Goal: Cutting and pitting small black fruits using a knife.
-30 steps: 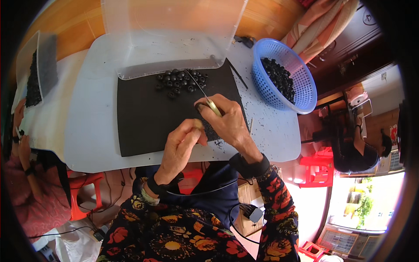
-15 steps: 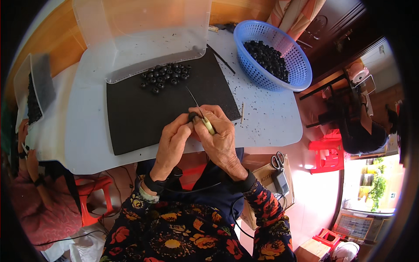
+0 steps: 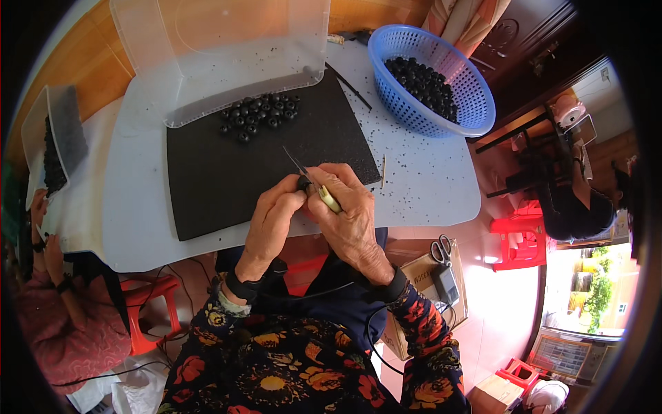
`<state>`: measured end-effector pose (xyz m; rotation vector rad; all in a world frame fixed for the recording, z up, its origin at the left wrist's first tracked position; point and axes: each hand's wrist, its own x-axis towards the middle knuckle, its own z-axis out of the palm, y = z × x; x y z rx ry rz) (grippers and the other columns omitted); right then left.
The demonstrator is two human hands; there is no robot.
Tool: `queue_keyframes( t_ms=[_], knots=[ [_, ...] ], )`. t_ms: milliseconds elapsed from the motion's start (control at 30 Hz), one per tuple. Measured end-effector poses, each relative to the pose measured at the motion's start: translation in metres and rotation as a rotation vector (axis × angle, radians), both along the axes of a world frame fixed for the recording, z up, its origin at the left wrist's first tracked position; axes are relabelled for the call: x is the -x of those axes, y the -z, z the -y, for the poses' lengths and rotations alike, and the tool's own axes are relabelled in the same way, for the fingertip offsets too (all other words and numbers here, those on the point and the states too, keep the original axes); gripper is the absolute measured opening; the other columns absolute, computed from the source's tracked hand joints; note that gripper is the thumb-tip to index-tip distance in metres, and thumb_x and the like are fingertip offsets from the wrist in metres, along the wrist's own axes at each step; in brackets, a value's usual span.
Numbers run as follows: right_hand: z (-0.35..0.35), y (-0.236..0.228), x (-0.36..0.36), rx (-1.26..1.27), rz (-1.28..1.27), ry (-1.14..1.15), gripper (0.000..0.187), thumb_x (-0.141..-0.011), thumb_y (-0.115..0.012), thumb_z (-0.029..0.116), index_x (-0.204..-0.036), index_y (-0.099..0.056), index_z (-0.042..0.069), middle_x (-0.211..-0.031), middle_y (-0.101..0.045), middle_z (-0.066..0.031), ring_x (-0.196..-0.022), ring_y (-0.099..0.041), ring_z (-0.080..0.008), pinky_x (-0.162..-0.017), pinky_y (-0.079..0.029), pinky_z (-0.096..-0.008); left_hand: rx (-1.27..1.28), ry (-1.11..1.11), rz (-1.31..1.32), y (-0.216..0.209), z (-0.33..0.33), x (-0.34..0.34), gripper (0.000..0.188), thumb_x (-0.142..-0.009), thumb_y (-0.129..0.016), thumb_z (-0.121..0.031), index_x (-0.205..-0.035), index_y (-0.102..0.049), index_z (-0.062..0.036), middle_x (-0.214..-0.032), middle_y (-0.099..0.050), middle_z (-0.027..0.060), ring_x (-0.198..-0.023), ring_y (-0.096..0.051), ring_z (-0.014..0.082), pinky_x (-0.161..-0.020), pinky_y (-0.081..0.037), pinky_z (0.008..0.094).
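Observation:
My right hand [image 3: 348, 214] grips a small knife [image 3: 329, 199] by its pale yellow-green handle, the thin blade pointing away to the upper left. Pinched in the fingers of my left hand [image 3: 271, 219] is a small round black bead-like piece [image 3: 303, 183], partly covered by the fingertips. The blade lies against or right beside this piece; which one I cannot tell. Both hands meet above the near edge of a black mat [image 3: 207, 176]. Toward the mat's far edge sits a pile of shiny round black pieces [image 3: 252, 117], several with a hole or pale spot.
A clear plastic bin [image 3: 227, 48] lies tipped behind the pile. At the far right, a blue basket [image 3: 480, 103] holds more dark pieces. Dark crumbs and a thin stick [image 3: 384, 171] lie on the table [image 3: 427, 200]. Scissors [image 3: 440, 250] rest on a carton. Co-workers sit left and right.
The knife blade has tilted a little further left against the black piece. My hands stay together in nearly the same spot, and the view has shifted slightly.

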<state>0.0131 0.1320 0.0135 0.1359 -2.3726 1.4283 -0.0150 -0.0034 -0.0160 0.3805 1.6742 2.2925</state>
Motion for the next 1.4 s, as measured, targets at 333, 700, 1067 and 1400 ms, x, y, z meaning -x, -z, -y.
queue_keyframes(
  t_ms=[333, 700, 1067, 1400],
  knots=[
    [-0.007, 0.003, -0.007, 0.149, 0.083, -0.082, 0.032, -0.081, -0.062, 0.002, -0.113, -0.065, 0.004, -0.107, -0.059, -0.0152, -0.083, -0.066, -0.0288, -0.072, -0.053, -0.0339, 0.054, 0.003, 0.055, -0.006, 0.0, -0.002, 0.02, -0.093, -0.044, -0.014, -0.092, -0.058, -0.0008, -0.075, -0.048, -0.0039, -0.068, -0.039, 0.0044, -0.062, -0.034, 0.0215],
    [-0.021, -0.002, -0.01, -0.029, 0.002, 0.01, 0.018, -0.08, -0.064, 0.004, -0.097, -0.063, 0.003, -0.091, -0.061, -0.014, -0.075, -0.064, -0.0321, -0.065, -0.052, -0.0366, -0.029, 0.055, 0.087, -0.006, -0.001, 0.0, 0.026, -0.09, -0.042, -0.02, -0.093, -0.059, -0.0008, -0.067, -0.054, 0.0018, -0.065, -0.046, 0.0076, -0.065, -0.038, 0.0246],
    [-0.032, 0.0, -0.013, -0.403, 0.027, -0.087, 0.02, -0.076, -0.071, 0.019, -0.077, -0.056, 0.005, -0.071, -0.059, -0.0112, -0.062, -0.061, -0.0327, -0.053, -0.047, -0.0403, 0.097, 0.151, 0.006, -0.003, 0.001, 0.002, 0.03, -0.089, -0.045, -0.021, -0.097, -0.058, 0.0039, -0.085, -0.059, 0.0084, -0.07, -0.051, 0.0094, -0.076, -0.042, 0.026],
    [-0.034, -0.001, -0.012, -0.417, 0.049, -0.095, 0.02, -0.075, -0.072, 0.021, -0.079, -0.059, 0.006, -0.072, -0.06, -0.0094, -0.064, -0.062, -0.0314, -0.055, -0.048, -0.0401, 0.173, 0.151, -0.126, 0.0, 0.0, 0.001, 0.034, -0.091, -0.045, -0.026, -0.101, -0.058, 0.0039, -0.071, -0.056, 0.0034, -0.07, -0.051, 0.0089, -0.078, -0.043, 0.0263]
  ],
)
